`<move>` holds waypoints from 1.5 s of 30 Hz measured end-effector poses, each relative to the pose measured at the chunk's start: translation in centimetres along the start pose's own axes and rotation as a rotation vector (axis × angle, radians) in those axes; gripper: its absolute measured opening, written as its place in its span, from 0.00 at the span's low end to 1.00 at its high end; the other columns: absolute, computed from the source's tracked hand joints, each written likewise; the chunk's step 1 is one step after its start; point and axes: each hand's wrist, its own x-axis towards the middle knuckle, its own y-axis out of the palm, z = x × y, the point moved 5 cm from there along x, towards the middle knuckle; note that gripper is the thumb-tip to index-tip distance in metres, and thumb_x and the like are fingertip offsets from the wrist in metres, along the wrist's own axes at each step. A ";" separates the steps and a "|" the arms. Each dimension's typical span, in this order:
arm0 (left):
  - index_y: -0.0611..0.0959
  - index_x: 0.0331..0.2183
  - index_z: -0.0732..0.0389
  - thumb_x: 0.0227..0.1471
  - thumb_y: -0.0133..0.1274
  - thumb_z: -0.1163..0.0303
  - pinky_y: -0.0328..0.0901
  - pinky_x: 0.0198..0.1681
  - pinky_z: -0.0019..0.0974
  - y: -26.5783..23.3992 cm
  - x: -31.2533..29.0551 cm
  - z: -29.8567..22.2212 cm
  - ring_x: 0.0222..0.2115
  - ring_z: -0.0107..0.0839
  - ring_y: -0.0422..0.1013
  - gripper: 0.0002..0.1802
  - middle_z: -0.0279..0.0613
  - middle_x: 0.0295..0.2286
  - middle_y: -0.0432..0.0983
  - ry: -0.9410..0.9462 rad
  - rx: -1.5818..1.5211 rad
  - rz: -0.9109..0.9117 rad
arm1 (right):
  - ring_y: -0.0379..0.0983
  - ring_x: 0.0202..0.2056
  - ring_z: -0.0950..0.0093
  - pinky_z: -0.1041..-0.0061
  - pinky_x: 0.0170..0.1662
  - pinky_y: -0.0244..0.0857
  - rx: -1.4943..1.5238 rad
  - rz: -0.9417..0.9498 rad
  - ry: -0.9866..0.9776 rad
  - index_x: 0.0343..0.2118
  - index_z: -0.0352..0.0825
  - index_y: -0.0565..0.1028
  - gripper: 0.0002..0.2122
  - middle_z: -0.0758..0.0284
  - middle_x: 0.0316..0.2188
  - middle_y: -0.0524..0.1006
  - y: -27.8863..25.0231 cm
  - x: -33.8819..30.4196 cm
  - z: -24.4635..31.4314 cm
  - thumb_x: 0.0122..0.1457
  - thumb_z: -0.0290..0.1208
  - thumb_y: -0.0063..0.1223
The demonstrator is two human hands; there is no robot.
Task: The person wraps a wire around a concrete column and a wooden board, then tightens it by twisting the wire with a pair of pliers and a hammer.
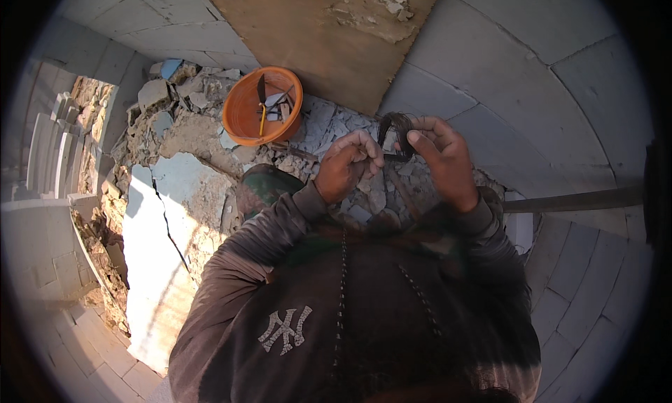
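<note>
A looped bundle of thin dark wire point(396, 127) hangs between the fingers and thumb of my right hand point(450, 158), which is closed on it. Just left of the bundle, my left hand point(350, 162) is closed, its fingers curled and pressed together. Whatever those left fingers pinch, if anything, is too small to make out. Both hands are raised in front of my chest, above broken rubble point(360, 213).
An orange basin point(239, 126) with several hand tools sits on the rubble, ahead and left. Behind it leans a brown board point(315, 36) against the grey block wall point(483, 60). A cracked slab point(157, 263) lies left; a long bar point(574, 201) juts in from the right.
</note>
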 end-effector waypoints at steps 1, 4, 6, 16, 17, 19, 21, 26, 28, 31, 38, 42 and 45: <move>0.74 0.36 0.61 0.53 0.41 0.73 0.63 0.34 0.32 0.3 0.0 0.9 0.29 0.30 0.68 0.09 0.44 0.32 0.74 -0.030 -0.039 -0.045 | 0.76 0.40 0.80 0.78 0.46 0.71 -0.014 -0.028 -0.021 0.47 0.25 0.74 0.11 0.64 0.38 0.80 0.2 -0.2 -0.1 0.66 0.27 0.56; 0.74 0.36 0.61 0.52 0.41 0.72 0.62 0.33 0.32 0.3 0.2 1.7 0.29 0.29 0.68 0.10 0.41 0.31 0.73 -0.062 0.013 -0.183 | 0.75 0.42 0.81 0.79 0.46 0.70 -0.054 -0.073 -0.050 0.47 0.25 0.74 0.11 0.65 0.39 0.79 0.9 -0.4 -0.2 0.66 0.26 0.57; 0.74 0.36 0.60 0.53 0.40 0.71 0.61 0.33 0.32 1.0 0.1 1.8 0.29 0.29 0.67 0.09 0.38 0.29 0.71 -0.043 -0.035 -0.215 | 0.74 0.42 0.81 0.80 0.45 0.69 -0.070 -0.053 -0.026 0.47 0.26 0.74 0.11 0.66 0.38 0.79 1.3 -0.4 0.0 0.65 0.25 0.57; 0.80 0.35 0.58 0.63 0.53 0.55 0.55 0.26 0.27 4.7 0.2 -1.1 0.22 0.19 0.59 0.15 0.26 0.21 0.64 -0.036 -0.022 -0.327 | 0.73 0.33 0.85 0.81 0.39 0.68 -0.127 -0.089 0.020 0.39 0.27 0.78 0.07 0.70 0.31 0.80 1.6 -1.3 0.5 0.63 0.26 0.59; 0.80 0.35 0.59 0.62 0.55 0.56 0.54 0.26 0.27 4.6 0.1 -1.1 0.22 0.18 0.58 0.15 0.25 0.20 0.64 -0.056 0.015 -0.334 | 0.73 0.32 0.85 0.81 0.38 0.68 -0.135 -0.087 0.029 0.38 0.27 0.78 0.07 0.71 0.30 0.80 1.4 -1.4 0.5 0.62 0.26 0.59; 0.81 0.35 0.59 0.61 0.55 0.57 0.54 0.26 0.27 4.3 -0.2 -1.0 0.21 0.18 0.58 0.14 0.25 0.21 0.64 -0.099 -0.029 -0.317 | 0.72 0.32 0.85 0.82 0.37 0.67 -0.139 -0.075 0.035 0.38 0.26 0.79 0.08 0.71 0.29 0.79 1.3 -1.5 0.4 0.62 0.27 0.59; 0.81 0.35 0.59 0.61 0.56 0.58 0.54 0.26 0.27 4.4 -0.4 -1.0 0.21 0.18 0.58 0.13 0.24 0.21 0.64 -0.127 -0.061 -0.301 | 0.72 0.32 0.86 0.82 0.36 0.66 -0.130 -0.054 0.029 0.37 0.26 0.79 0.08 0.71 0.29 0.79 1.3 -1.5 0.4 0.62 0.27 0.59; 0.81 0.35 0.58 0.58 0.57 0.61 0.53 0.26 0.27 4.6 -0.9 -1.4 0.22 0.18 0.55 0.10 0.22 0.20 0.58 -0.222 -0.083 -0.300 | 0.70 0.31 0.87 0.82 0.34 0.66 -0.184 -0.002 0.067 0.37 0.26 0.78 0.08 0.72 0.28 0.78 1.4 -1.6 0.8 0.62 0.27 0.59; 0.81 0.35 0.58 0.58 0.57 0.61 0.53 0.26 0.27 4.1 -0.8 -1.2 0.22 0.18 0.56 0.10 0.22 0.20 0.58 -0.249 -0.113 -0.285 | 0.70 0.30 0.87 0.82 0.34 0.66 -0.168 0.005 0.088 0.37 0.26 0.78 0.08 0.72 0.28 0.78 1.4 -1.5 0.6 0.62 0.27 0.58; 0.81 0.34 0.57 0.58 0.58 0.61 0.54 0.26 0.26 4.1 -0.8 -1.2 0.21 0.18 0.56 0.10 0.22 0.20 0.58 -0.273 -0.136 -0.284 | 0.71 0.31 0.87 0.82 0.34 0.67 -0.173 0.022 0.111 0.37 0.26 0.78 0.07 0.72 0.28 0.79 1.2 -1.5 0.4 0.62 0.26 0.58; 0.82 0.33 0.58 0.56 0.61 0.62 0.54 0.24 0.25 4.2 -1.0 -1.6 0.20 0.17 0.56 0.10 0.22 0.19 0.62 -0.285 -0.106 -0.338 | 0.72 0.32 0.86 0.82 0.35 0.67 -0.165 0.042 0.126 0.36 0.26 0.79 0.07 0.70 0.29 0.80 1.6 -1.7 1.2 0.61 0.26 0.59; 0.83 0.33 0.60 0.57 0.60 0.62 0.55 0.24 0.26 4.2 -1.1 -1.8 0.19 0.18 0.57 0.10 0.24 0.19 0.64 -0.280 0.005 -0.337 | 0.73 0.31 0.84 0.78 0.36 0.68 -0.396 0.067 0.084 0.33 0.25 0.79 0.07 0.68 0.28 0.80 1.1 -1.7 1.4 0.61 0.26 0.59; 0.83 0.33 0.60 0.58 0.58 0.63 0.55 0.23 0.27 4.7 -1.0 -2.5 0.19 0.18 0.59 0.11 0.24 0.18 0.64 -0.251 0.142 -0.337 | 0.73 0.31 0.81 0.76 0.36 0.68 -0.492 0.042 -0.002 0.30 0.25 0.78 0.08 0.67 0.26 0.79 1.4 -1.6 2.5 0.61 0.26 0.57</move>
